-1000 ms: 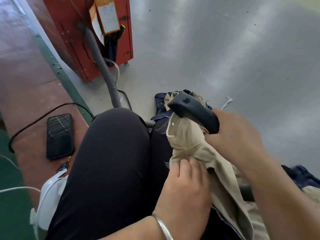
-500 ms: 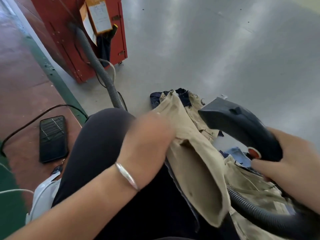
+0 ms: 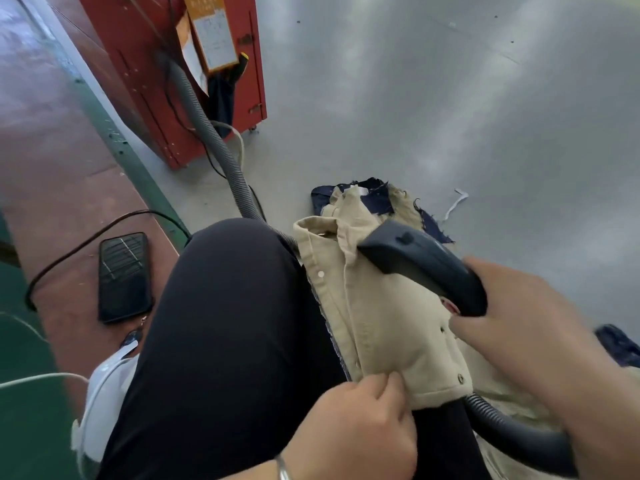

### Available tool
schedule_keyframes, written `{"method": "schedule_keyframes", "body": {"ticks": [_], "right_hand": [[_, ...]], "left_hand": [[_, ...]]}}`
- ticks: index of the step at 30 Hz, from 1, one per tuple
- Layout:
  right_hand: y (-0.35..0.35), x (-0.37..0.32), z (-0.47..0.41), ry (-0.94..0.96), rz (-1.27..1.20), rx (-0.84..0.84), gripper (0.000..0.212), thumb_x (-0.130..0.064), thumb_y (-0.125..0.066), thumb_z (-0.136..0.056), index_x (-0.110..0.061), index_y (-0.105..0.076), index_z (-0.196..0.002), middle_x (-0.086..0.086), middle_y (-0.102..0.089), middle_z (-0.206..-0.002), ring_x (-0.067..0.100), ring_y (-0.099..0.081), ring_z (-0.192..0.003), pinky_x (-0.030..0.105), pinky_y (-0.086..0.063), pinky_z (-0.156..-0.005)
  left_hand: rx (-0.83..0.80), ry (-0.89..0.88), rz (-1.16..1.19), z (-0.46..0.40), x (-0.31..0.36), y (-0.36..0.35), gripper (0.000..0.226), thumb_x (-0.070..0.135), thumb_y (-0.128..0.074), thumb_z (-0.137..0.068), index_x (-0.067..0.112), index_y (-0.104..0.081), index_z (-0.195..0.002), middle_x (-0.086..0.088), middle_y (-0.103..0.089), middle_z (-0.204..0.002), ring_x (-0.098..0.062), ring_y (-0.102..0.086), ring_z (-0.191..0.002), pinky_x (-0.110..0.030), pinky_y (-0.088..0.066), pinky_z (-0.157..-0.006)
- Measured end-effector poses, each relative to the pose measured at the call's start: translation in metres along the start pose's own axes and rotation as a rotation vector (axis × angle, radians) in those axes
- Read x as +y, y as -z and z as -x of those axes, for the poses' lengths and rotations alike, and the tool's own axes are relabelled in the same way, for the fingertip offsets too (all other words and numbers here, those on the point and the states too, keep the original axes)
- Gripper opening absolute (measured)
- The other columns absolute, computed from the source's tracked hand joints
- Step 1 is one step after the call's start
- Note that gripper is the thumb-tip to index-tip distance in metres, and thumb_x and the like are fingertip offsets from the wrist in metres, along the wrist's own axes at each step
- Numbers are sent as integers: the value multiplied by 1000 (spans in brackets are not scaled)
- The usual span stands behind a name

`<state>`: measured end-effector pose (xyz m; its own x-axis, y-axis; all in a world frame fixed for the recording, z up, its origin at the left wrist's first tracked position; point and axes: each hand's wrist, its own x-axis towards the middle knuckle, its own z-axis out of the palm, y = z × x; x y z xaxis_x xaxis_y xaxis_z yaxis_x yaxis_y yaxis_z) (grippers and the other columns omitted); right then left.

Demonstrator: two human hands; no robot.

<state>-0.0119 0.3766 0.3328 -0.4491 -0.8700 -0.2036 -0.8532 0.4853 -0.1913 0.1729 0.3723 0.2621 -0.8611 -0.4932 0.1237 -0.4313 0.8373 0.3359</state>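
A: Where is the beige buttoned cotton garment (image 3: 377,320) seen?

B: It is laid along the right thigh of the black-trousered legs (image 3: 225,323). Its collar end is pointed away toward the polished grey floor (image 3: 450,98), where a crumpled navy cloth (image 3: 377,199) is seen under its far end.

A: How is it held?

B: Its near hem is pinched by the left hand (image 3: 356,427), with the fingers curled against the thumb. A thin silver bangle (image 3: 283,467) is worn on that wrist.

A: And the right hand (image 3: 519,327)?

B: It is wrapped round the handle of a dark blue-grey plastic nozzle (image 3: 415,261), whose head is rested on the garment just below the collar. A small red button (image 3: 450,306) is seen beside the thumb. A black ribbed hose (image 3: 512,434) is led from the handle under the right forearm.

A: What else is placed nearby?

B: A grey ribbed hose (image 3: 204,126) is run from behind the knee to a red metal cabinet (image 3: 145,64). A black smartphone (image 3: 124,277) is laid screen-up on the reddish-brown step at the left, and a black cable (image 3: 86,233) is curved round it.
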Motion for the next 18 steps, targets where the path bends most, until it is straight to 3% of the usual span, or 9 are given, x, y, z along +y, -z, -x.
{"method": "schedule_keyframes", "body": {"ticks": [2,4,6,8,10,12,14,18], "right_hand": [[-1,-9,-25,-6,-1,15,20,-24,-67,-77,-30,-52,-89,-8,-57,-66,11,-53,-58,25,-28,-47],[2,-17,-54,-37,-33,15,16,-21,-65,-83,-27,-52,-91,-4,-56,-70,16,-54,-60,25,-29,-48],[9,-19,-74,-67,-78,16,12,-20,-64,-86,-22,-54,-94,2,-60,-75,26,-60,-69,28,-41,-52],[19,-14,-77,-54,-163,37,12,-19,-65,-85,-20,-57,-94,8,-66,-78,34,-67,-75,41,-56,-64],[31,-9,-58,-8,-219,84,16,-18,-69,-78,-25,-57,-86,4,-66,-64,26,-68,-59,48,-59,-62],[39,-2,-28,40,-171,87,25,-24,-71,-68,-33,-55,-84,-2,-64,-56,14,-61,-45,44,-55,-50],[40,3,1,45,-115,34,33,-34,-68,-58,-42,-54,-87,-16,-63,-61,14,-56,-43,40,-50,-47],[29,11,37,-38,-68,-96,45,-55,-45,-46,-46,-53,-89,-14,-61,-58,21,-59,-49,37,-52,-53]], "left_hand": [[-28,17,-41,-1,-2,2,31,27,-45,-70,26,-76,-64,13,-68,-66,-3,-60,-52,-20,-45,-39],[-8,-45,-77,-1,-2,7,15,29,-58,-62,26,-73,-61,12,-66,-64,-4,-57,-51,-21,-42,-35],[13,-80,-107,-2,-2,9,7,25,-65,-54,26,-70,-58,12,-64,-62,-6,-55,-49,-21,-40,-35],[94,-66,-79,-5,-6,10,10,15,-66,-55,25,-65,-54,10,-60,-59,-9,-51,-48,-22,-39,-37],[186,-24,-65,-10,-16,14,15,9,-67,-54,21,-59,-51,6,-55,-57,-13,-50,-49,-24,-40,-42],[221,18,-82,-18,-32,22,16,4,-66,-55,19,-59,-52,3,-55,-60,-15,-52,-54,-26,-43,-48],[221,71,-136,-26,-42,27,16,2,-66,-59,18,-63,-56,2,-58,-64,-17,-53,-58,-28,-43,-51],[246,83,-229,-19,-22,8,17,-1,-61,-71,10,-73,-70,-7,-65,-68,-21,-57,-58,-27,-43,-51]]}}
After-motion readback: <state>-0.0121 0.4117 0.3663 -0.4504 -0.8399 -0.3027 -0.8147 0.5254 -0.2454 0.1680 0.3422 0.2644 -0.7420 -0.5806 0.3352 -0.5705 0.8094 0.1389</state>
